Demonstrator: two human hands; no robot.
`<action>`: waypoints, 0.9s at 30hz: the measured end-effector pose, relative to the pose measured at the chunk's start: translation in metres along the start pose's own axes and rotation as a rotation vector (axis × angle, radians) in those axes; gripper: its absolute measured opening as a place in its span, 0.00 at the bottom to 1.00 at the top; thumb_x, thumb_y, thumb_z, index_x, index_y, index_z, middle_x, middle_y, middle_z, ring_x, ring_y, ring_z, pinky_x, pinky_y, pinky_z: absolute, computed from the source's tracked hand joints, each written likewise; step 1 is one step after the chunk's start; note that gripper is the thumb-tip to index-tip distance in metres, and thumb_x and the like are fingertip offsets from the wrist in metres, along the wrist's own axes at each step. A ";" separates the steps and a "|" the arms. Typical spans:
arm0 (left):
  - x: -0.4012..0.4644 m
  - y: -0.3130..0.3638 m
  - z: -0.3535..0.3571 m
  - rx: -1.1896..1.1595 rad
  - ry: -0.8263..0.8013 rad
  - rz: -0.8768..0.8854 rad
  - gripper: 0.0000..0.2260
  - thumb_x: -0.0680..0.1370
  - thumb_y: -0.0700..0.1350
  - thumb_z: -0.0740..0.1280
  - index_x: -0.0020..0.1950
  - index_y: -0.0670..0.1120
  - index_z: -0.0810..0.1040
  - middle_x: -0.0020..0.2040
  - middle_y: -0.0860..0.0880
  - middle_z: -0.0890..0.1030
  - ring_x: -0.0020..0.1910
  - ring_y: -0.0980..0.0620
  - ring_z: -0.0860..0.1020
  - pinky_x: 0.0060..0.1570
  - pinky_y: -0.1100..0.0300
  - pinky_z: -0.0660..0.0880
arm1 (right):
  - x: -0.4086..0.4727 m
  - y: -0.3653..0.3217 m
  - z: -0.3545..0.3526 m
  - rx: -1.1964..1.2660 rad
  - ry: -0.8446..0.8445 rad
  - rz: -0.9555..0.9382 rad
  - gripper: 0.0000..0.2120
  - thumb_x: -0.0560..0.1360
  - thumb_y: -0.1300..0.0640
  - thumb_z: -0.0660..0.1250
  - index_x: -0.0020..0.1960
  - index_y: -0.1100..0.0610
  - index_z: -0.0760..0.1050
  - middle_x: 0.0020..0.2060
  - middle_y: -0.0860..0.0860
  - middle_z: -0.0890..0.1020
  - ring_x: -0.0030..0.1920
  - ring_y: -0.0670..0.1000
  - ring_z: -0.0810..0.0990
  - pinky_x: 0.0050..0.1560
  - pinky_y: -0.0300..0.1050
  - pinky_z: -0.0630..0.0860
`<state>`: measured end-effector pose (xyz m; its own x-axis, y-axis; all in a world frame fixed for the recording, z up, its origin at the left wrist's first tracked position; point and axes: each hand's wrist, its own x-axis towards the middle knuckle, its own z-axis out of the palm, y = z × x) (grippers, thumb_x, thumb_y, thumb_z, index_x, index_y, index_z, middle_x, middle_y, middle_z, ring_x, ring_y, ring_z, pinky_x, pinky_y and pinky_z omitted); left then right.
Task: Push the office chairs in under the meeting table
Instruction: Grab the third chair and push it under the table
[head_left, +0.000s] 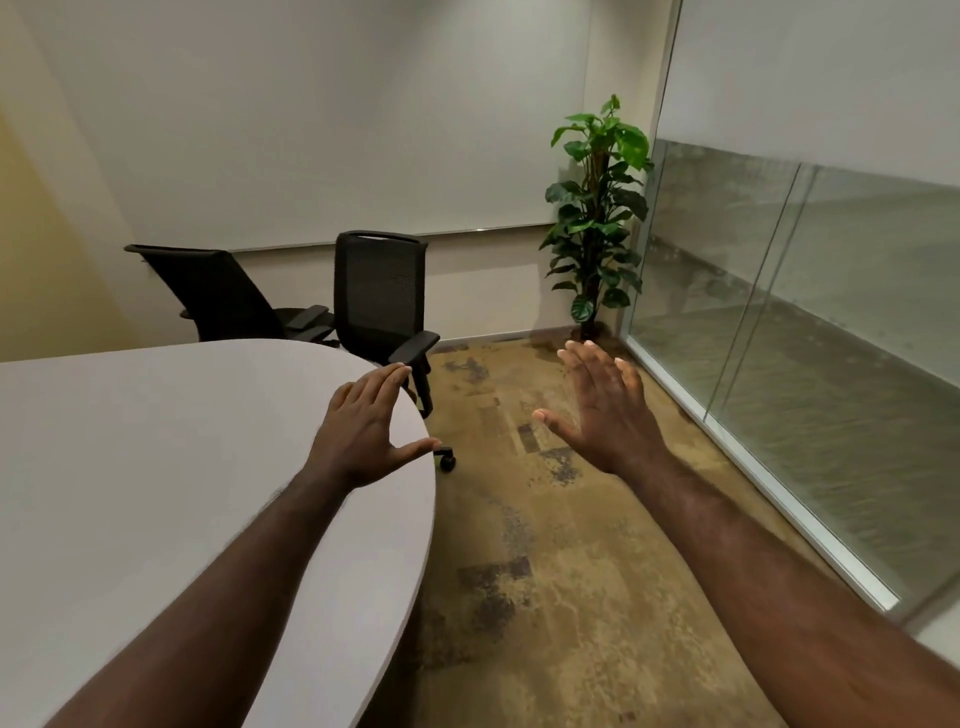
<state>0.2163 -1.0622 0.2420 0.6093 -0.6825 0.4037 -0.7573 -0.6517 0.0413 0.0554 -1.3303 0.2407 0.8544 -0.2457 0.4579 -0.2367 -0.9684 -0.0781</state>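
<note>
Both hands are reaching forward, empty, fingers straight and spread, gripping nothing. The left hand (363, 426) is hovering over the rounded end of the table (156, 467), thumb lying at the edge; I can't tell whether it is touching the top. The right hand (602, 410) is hanging over the carpet (561, 571), well apart from any chair. The near chair (382, 296) is standing at about 12 o'clock from the left hand and 10 o'clock from the right, just past the table's curved end, back upright and facing the camera, right armrest (415, 347) sticking out toward the open floor. It looks partly tucked: seat hidden behind the table edge, one caster (445, 460) showing just below the left thumb. The far chair (218, 291) is sitting at 11 o'clock, beside the first, back tilted hard away, armrests nearly touching the near chair's. The left hand is nearer to both chairs. Judgement: the near chair's back top rail runs roughly 9-to-3 across the view, so the push goes square on that rail toward the table, roughly 7 o'clock; hands are needing to get round behind it first. The plant (597, 208) at 1 o'clock and glass wall (805, 312) at 3 o'clock are bounding the walkway.
</note>
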 end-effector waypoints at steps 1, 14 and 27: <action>0.011 -0.004 0.010 -0.002 -0.014 -0.006 0.48 0.66 0.78 0.52 0.76 0.47 0.60 0.75 0.45 0.66 0.73 0.44 0.65 0.70 0.46 0.61 | 0.007 0.005 0.009 0.009 -0.003 0.013 0.41 0.73 0.30 0.47 0.78 0.55 0.51 0.78 0.53 0.56 0.77 0.53 0.50 0.74 0.59 0.48; 0.144 -0.032 0.129 0.003 -0.126 -0.129 0.49 0.66 0.80 0.49 0.77 0.48 0.59 0.76 0.46 0.64 0.74 0.44 0.63 0.71 0.43 0.61 | 0.141 0.098 0.136 0.110 -0.125 -0.032 0.41 0.72 0.30 0.48 0.77 0.55 0.53 0.77 0.53 0.57 0.77 0.55 0.53 0.72 0.61 0.51; 0.270 -0.042 0.230 -0.009 -0.161 -0.332 0.48 0.67 0.78 0.52 0.78 0.49 0.56 0.77 0.48 0.62 0.75 0.46 0.61 0.72 0.44 0.59 | 0.288 0.203 0.244 0.150 -0.250 -0.183 0.40 0.73 0.30 0.51 0.77 0.53 0.52 0.77 0.51 0.57 0.76 0.53 0.53 0.73 0.59 0.50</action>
<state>0.4664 -1.2956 0.1396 0.8511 -0.4777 0.2176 -0.5133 -0.8443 0.1539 0.3660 -1.6083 0.1403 0.9677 -0.0518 0.2466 -0.0141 -0.9882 -0.1522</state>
